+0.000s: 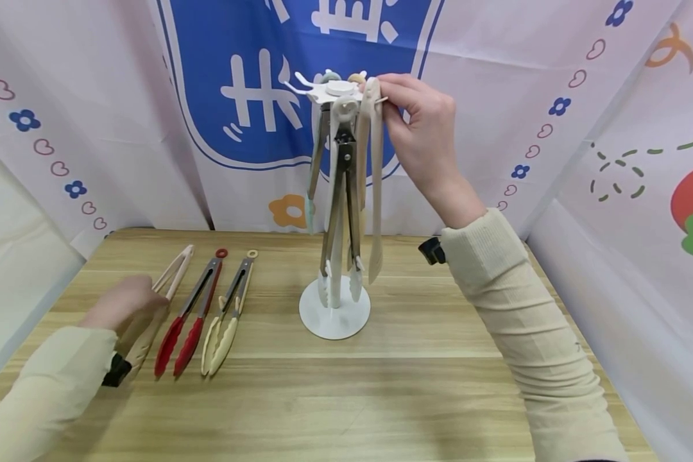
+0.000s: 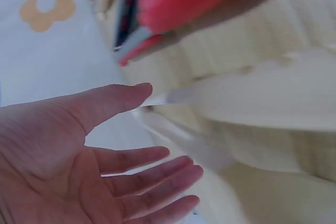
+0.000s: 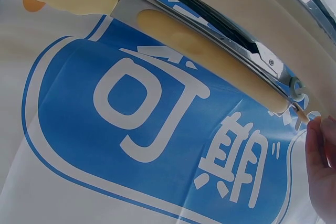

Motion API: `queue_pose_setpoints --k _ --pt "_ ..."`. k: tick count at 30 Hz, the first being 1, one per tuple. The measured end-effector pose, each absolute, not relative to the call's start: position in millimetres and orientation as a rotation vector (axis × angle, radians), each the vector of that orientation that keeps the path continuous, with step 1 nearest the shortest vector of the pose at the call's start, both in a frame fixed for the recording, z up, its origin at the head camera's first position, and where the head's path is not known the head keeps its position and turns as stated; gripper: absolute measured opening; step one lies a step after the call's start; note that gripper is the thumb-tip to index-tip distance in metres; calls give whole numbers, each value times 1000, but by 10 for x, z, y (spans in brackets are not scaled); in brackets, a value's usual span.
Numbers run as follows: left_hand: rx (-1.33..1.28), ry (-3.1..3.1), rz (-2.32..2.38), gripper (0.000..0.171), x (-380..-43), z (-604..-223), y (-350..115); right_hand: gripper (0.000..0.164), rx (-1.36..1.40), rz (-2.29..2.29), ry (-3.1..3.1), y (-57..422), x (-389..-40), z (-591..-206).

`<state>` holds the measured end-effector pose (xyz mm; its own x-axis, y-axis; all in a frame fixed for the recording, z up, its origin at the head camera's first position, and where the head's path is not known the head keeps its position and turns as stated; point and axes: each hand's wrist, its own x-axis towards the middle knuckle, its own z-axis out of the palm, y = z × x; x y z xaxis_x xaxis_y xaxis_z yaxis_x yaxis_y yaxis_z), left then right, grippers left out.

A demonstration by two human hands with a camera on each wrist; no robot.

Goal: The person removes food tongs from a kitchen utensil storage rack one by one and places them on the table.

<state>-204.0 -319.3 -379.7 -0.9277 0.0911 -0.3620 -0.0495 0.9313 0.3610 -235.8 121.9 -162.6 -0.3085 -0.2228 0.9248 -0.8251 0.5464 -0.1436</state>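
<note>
In the head view, my right hand [image 1: 418,119] is raised at the top of a white stand [image 1: 335,321], its bent fingers and thumb pinching the upper end of beige tongs [image 1: 376,192] hanging there. Beside them on the stand hang grey-handled tongs with white tips [image 1: 346,157], mint-tipped tongs [image 1: 309,212] and yellow tongs [image 3: 205,51]. Low at the left, my left hand [image 1: 124,301], blurred, is over another pair of beige tongs [image 1: 176,269] on the table. In the left wrist view its fingers are straight and spread, the thumb tip overlapping the tongs.
Red tongs [image 1: 190,333] and cream tongs [image 1: 222,343] lie side by side to the right of my left hand. White hooks [image 1: 306,83] stick out from the stand's top. A printed cloth [image 1: 468,173] hangs behind the wooden table [image 1: 427,359].
</note>
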Motion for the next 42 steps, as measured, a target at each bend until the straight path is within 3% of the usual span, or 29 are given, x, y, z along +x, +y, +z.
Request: queue_pose_setpoints --k 9,24,34,42 --pt "152 2844 453 56 -2173 -3476 -2898 19 866 807 -1800 1210 -2361 -1628" --pt "435 3127 550 33 -2083 -2942 -2335 20 870 773 -1819 1221 -2359 -1629" --pt "545 3206 671 31 -2004 -2577 -1976 19 869 793 -1797 1219 -2363 -1629" --pt "815 3314 730 25 -1924 -2347 -1823 20 870 811 -1799 1205 -2354 -1630"
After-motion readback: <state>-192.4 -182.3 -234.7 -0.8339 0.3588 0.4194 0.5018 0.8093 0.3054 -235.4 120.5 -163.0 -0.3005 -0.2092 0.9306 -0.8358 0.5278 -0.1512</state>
